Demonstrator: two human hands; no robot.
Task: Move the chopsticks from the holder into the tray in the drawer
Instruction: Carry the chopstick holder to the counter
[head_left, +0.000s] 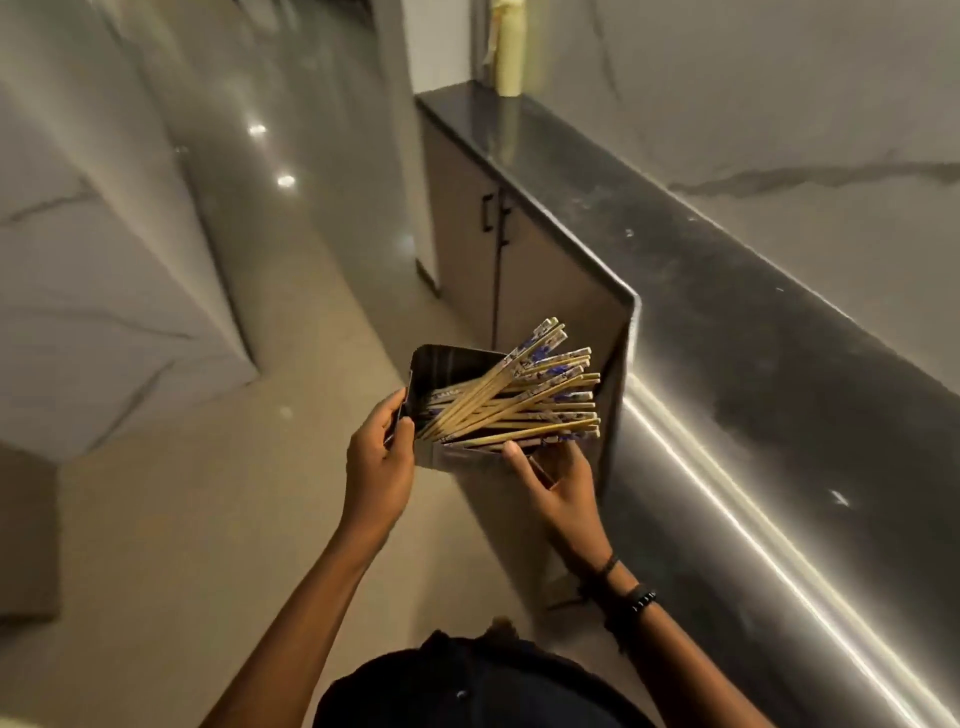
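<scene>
A shiny metal holder (452, 364) with a square mouth is held in the air in front of me, tilted toward me. Several wooden chopsticks (524, 402) with blue-patterned tops lean out of it to the right. My left hand (376, 462) grips the holder's left side. My right hand (553, 480) supports its lower right corner from beneath, fingers against the wall. No drawer or tray is in view.
A long dark stone counter (727, 322) runs along the right with a light strip along its front edge. Cabinet doors with black handles (493, 213) stand below it farther off. A pale cylinder (508, 49) stands at the counter's far end. Beige floor lies to the left.
</scene>
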